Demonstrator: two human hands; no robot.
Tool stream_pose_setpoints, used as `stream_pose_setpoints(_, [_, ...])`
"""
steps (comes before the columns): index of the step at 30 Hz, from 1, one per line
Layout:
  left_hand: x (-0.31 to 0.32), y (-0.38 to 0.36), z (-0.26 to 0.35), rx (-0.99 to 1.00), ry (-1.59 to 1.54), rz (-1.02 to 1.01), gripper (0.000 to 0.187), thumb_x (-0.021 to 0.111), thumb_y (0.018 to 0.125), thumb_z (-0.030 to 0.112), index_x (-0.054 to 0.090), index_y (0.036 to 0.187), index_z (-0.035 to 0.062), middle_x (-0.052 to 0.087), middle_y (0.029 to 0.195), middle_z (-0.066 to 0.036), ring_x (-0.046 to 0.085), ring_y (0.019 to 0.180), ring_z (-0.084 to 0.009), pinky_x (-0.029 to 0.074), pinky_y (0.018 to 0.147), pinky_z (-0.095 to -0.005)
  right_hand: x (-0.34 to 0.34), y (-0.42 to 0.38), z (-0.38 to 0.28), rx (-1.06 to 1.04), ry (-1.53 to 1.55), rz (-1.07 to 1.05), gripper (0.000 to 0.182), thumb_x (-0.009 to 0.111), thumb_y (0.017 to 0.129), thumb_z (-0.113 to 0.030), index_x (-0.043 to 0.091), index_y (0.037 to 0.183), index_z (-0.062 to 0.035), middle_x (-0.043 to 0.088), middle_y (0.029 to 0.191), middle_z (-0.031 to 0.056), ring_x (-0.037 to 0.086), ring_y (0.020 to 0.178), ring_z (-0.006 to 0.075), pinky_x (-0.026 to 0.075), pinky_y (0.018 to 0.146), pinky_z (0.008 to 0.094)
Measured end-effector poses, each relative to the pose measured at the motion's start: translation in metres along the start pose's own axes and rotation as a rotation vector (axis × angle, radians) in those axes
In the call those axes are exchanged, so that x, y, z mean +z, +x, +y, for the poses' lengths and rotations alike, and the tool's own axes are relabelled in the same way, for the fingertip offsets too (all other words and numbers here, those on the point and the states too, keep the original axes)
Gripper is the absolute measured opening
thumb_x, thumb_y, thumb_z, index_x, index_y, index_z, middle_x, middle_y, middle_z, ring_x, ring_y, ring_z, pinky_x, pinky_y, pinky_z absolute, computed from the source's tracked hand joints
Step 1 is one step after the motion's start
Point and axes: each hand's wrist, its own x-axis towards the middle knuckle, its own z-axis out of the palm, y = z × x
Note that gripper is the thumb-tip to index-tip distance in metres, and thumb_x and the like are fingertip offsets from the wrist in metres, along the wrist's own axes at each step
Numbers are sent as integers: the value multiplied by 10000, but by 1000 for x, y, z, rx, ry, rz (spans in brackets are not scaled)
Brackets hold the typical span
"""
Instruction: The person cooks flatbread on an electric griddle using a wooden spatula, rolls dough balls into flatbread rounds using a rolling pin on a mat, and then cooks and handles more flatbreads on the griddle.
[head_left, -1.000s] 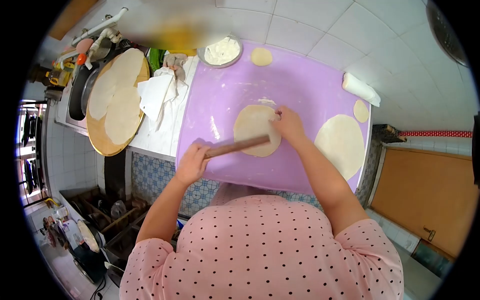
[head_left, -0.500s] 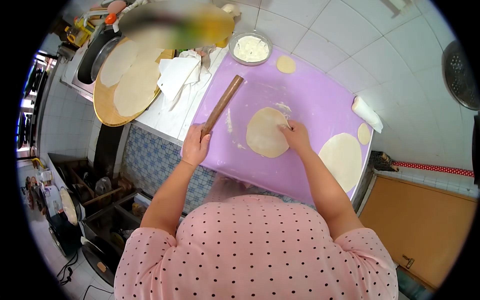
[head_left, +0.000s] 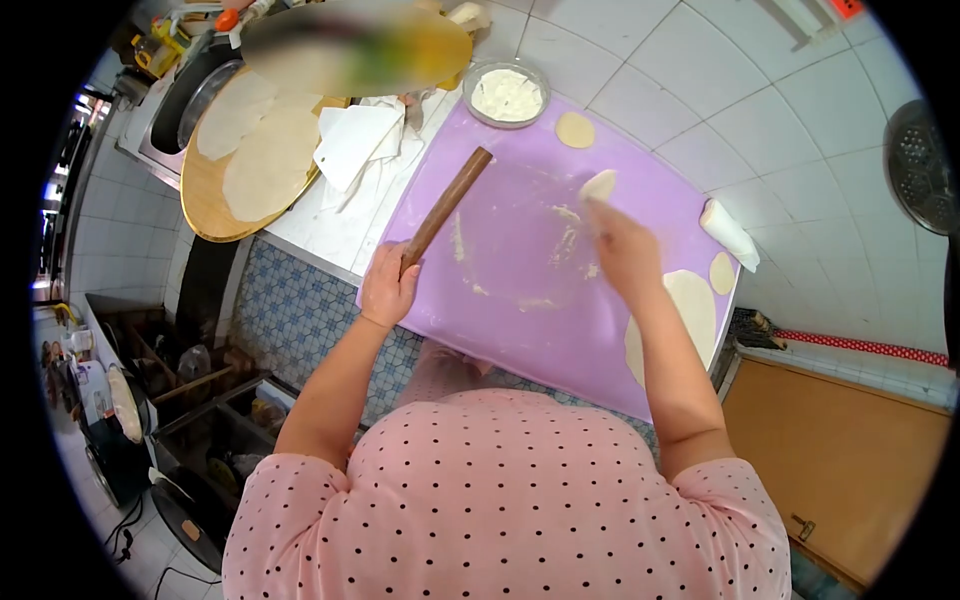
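My left hand [head_left: 388, 285] is closed round the lower end of a brown wooden rolling pin [head_left: 447, 205], whose far end points up and right over the purple mat [head_left: 500, 335]. Above the middle of the mat, my right hand [head_left: 627, 250] is blurred by motion, with its fingers pinched on a thin dough sheet [head_left: 599, 187]. Only a small folded part of that sheet shows beyond the fingers. Flour traces mark the mat left of this hand. A large flat dough round [head_left: 690, 315] lies at the right edge, partly behind my right forearm.
A glass bowl of flour [head_left: 507, 94] stands at the back, beside a small dough disc [head_left: 575, 130]. Another small disc [head_left: 722, 273] and a white roll [head_left: 729, 234] lie at the right. Leftward are white cloths [head_left: 360, 140] and a tray [head_left: 200, 220] holding dough sheets.
The dough sheet has left the middle of the mat, lifted by my right hand, which has moved up and right. My left hand still holds the rolling pin in about the same place.
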Motion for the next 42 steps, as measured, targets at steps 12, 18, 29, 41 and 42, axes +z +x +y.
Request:
stream_pose_setpoints(12, [0, 2, 1, -3, 29, -28, 389, 627, 877, 171, 538, 1225, 21, 572, 1071, -186, 573, 960, -387, 490, 824, -436, 106, 17, 65, -5, -533, -139, 731, 531, 930, -501, 326, 1506, -100, 206, 1587, 196, 164, 1452, 462, 166, 1113, 682])
stream_pose_setpoints(18, [7, -4, -11, -12, 27, -3, 389, 619, 890, 178, 535, 1237, 24, 563, 1094, -188, 571, 964, -392, 488, 826, -440, 151, 42, 10, 110, -429, -99, 785, 488, 926, -572, 304, 1515, -87, 182, 1589, 218, 120, 1470, 438, 95, 1114, 704])
stream_pose_setpoints(29, [0, 0, -1, -15, -12, -15, 366, 615, 895, 172, 555, 1229, 36, 573, 1074, -191, 566, 963, -392, 487, 822, -444, 115, -40, 42, -70, -505, -220, 741, 544, 892, -570, 330, 1518, -235, 191, 1604, 155, 124, 1471, 438, 94, 1124, 692])
stream_pose_setpoints(41, [2, 0, -8, -2, 20, -23, 380, 601, 910, 211, 540, 1245, 42, 567, 1071, -185, 567, 949, -389, 488, 810, -446, 149, 15, -2, -19, -309, -115, 779, 562, 918, -475, 312, 1485, -2, 202, 1569, 262, 158, 1455, 461, 145, 1150, 621])
stream_pose_setpoints(42, [1, 0, -5, -7, 16, -26, 383, 599, 913, 218, 540, 1247, 41, 566, 1070, -185, 568, 949, -389, 489, 809, -446, 147, -1, -1, -80, -310, -140, 788, 572, 912, -472, 312, 1482, 7, 206, 1567, 262, 163, 1455, 457, 151, 1152, 614])
